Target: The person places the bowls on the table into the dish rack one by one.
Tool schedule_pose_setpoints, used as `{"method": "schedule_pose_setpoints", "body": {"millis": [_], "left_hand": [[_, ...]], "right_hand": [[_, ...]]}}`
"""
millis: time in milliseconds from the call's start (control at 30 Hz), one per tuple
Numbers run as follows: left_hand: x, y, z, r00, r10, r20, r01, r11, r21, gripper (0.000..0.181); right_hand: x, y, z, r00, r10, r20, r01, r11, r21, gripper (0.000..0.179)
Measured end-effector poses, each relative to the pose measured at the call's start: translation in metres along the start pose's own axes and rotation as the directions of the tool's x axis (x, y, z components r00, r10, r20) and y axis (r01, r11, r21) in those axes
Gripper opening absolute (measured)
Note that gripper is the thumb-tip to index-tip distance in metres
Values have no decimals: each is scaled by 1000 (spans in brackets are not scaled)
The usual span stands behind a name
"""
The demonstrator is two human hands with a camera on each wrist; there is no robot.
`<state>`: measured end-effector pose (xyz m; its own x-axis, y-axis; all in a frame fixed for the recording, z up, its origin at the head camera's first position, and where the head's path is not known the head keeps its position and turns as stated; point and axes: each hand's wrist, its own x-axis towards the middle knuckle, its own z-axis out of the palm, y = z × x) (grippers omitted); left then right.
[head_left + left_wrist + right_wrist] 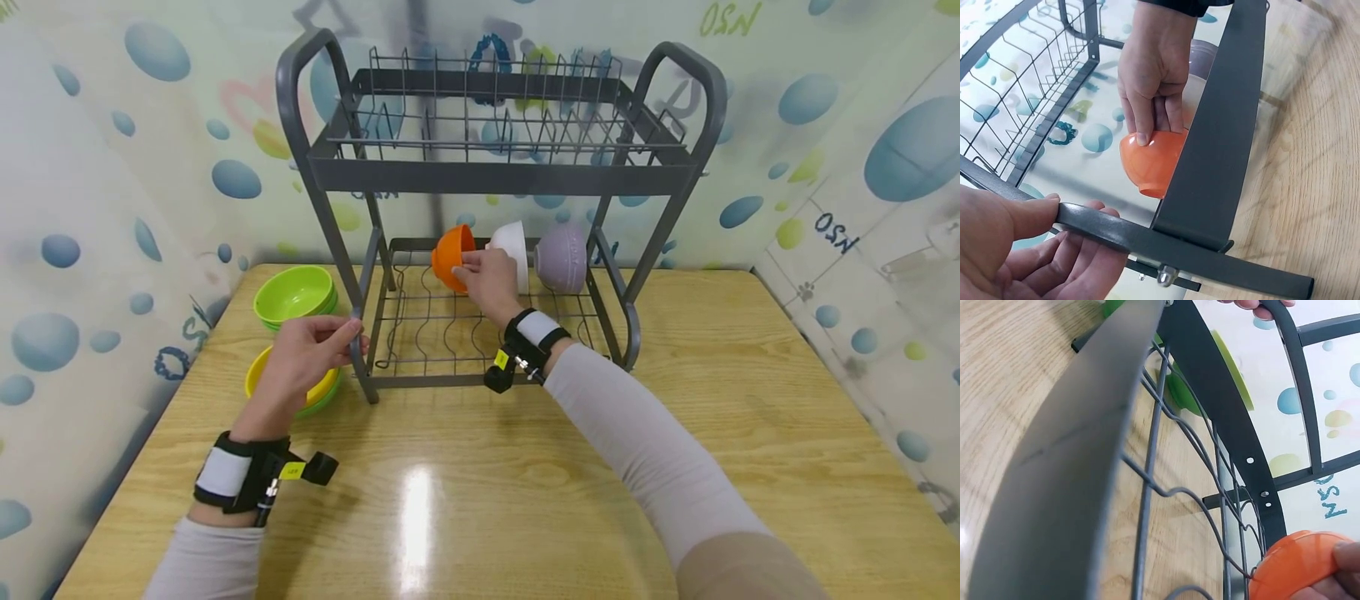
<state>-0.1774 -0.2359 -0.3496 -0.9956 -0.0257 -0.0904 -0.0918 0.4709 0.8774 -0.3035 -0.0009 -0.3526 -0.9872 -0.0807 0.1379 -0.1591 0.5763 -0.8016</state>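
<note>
Between thumb and fingers, my right hand point(489, 282) pinches the rim of an orange bowl point(451, 257), which is tipped on its side at the back of the rack's lower tier. To its right on that tier stand a white bowl point(513, 250) and a lilac bowl point(562, 258), both on their sides. My left hand point(311, 354) grips the grey side bar point(1104, 224) of the dish rack point(502, 177) at its front left, thumb on one side and fingers on the other. In the right wrist view only part of the orange bowl point(1300, 565) shows.
Left of the rack, green bowls point(296, 293) are stacked on the wooden table point(600, 483). A yellow bowl point(324, 388) sits in a green one in front of them, partly behind my left hand. A patterned wall stands close behind the rack.
</note>
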Motion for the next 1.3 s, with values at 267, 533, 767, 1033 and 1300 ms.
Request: {"method": "schedule_pose_setpoints", "body": {"millis": [267,533,767,1033,1300], "left_hand": [[1,2,1,1000,-20,-2,20,1000,8,53],[0,2,0,1000,-18,6,18,1000,3,53],[-1,4,0,1000,-18,4,18,1000,-6,53],[-1,3,0,1000,-25,5,25,1000,-7,53],[-2,1,-2,1000,2,19,-2,1000,-8,53]], "right_hand": [[-2,-1,0,1000,1,-12,-1,1000,15,35],[-2,2,-2,997,-64,29,65,998,-21,36],[-3,0,-6,996,-78,34,79,996,-46,38],[-3,0,-31,990,-137,17,138,990,-21,38],[-20,7,-67,972,-201,120,209,976,-61,42]]}}
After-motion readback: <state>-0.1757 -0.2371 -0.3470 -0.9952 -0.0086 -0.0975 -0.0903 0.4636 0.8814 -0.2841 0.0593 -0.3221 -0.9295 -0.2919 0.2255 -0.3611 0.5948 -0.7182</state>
